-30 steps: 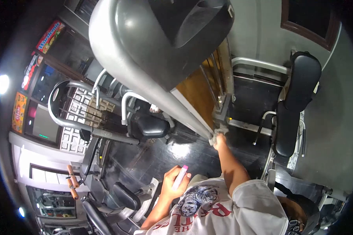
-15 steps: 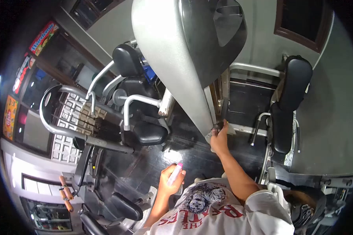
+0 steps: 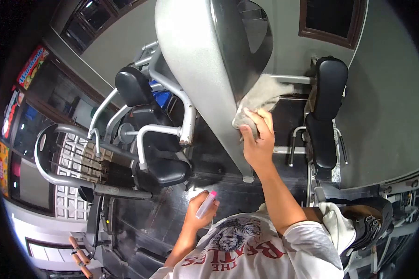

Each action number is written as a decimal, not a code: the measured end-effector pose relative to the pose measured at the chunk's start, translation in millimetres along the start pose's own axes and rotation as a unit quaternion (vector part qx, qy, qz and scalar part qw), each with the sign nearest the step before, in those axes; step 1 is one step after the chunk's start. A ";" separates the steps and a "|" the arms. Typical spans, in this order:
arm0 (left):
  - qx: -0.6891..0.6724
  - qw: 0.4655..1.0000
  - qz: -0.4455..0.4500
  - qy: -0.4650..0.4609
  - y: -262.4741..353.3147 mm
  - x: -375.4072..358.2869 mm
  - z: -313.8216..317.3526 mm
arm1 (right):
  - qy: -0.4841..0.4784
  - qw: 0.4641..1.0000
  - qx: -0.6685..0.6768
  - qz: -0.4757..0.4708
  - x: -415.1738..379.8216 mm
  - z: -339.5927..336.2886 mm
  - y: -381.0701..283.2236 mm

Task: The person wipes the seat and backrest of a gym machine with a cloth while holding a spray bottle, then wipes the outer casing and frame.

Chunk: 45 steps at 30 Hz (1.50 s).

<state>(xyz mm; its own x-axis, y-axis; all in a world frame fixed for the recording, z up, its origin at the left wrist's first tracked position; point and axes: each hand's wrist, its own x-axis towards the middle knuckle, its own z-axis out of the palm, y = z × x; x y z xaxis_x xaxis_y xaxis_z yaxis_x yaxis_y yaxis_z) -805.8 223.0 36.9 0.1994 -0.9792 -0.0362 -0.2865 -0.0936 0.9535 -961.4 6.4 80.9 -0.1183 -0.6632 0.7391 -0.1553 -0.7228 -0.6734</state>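
My right hand (image 3: 260, 138) grips a pale grey cloth (image 3: 261, 95) against the edge of a tall silver-grey machine cover (image 3: 198, 53). The cloth's loose end spreads up and to the right, blurred by motion. Closer to my body, my left hand (image 3: 196, 211) is wrapped round a small translucent bottle (image 3: 206, 207) with a pink top, held tilted in front of my shirt. The bottle is apart from the machine. At its lower end the cover narrows to a foot (image 3: 248, 178) near the dark floor.
A black padded seat (image 3: 323, 142) with its backrest (image 3: 331, 88) stands to the right. On the left are another black seat (image 3: 167, 171), white metal bars (image 3: 160, 128) and a curved grey frame (image 3: 56, 174). A bag (image 3: 372, 223) hangs at my right side.
My right hand has moved up the machine's edge from its lower end, and the cloth now shows spread out. My left hand still holds the bottle. The view has shifted slightly.
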 end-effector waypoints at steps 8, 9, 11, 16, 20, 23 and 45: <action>0.025 0.999 -0.039 0.029 -11.1 -27.7 -37.8 | 0.075 0.963 -0.066 0.251 -213.0 32.3 179.9; 0.020 0.998 -0.038 0.034 -16.4 -32.7 -41.3 | 0.068 0.942 -0.087 0.316 -260.6 34.3 216.8; 0.021 0.999 -0.031 0.029 -22.7 -39.4 -49.8 | 0.066 0.898 -0.088 0.426 -294.8 30.6 242.0; 0.043 0.998 -0.012 0.036 -19.7 -53.4 -64.3 | 0.128 0.902 -0.132 0.390 -291.4 47.1 248.8; 0.022 0.998 -0.029 0.042 -35.2 -60.7 -72.1 | 0.140 0.952 -0.048 0.269 -193.0 46.8 160.6; 0.000 0.998 -0.043 0.036 -32.8 -58.1 -70.1 | 0.147 0.975 -0.004 0.164 -91.5 42.2 69.2; -0.038 0.997 0.019 0.060 -35.7 -40.6 -79.1 | 0.096 0.965 0.083 0.231 -91.9 27.5 77.3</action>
<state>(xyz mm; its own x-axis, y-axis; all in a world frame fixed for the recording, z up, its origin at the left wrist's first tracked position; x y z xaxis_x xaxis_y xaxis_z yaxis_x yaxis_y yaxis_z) -729.5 280.3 28.1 0.3010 -0.9531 0.0328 -0.2251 -0.0376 0.9736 -935.6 6.1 -39.6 -0.3195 -0.8849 0.3389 0.1142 -0.3909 -0.9133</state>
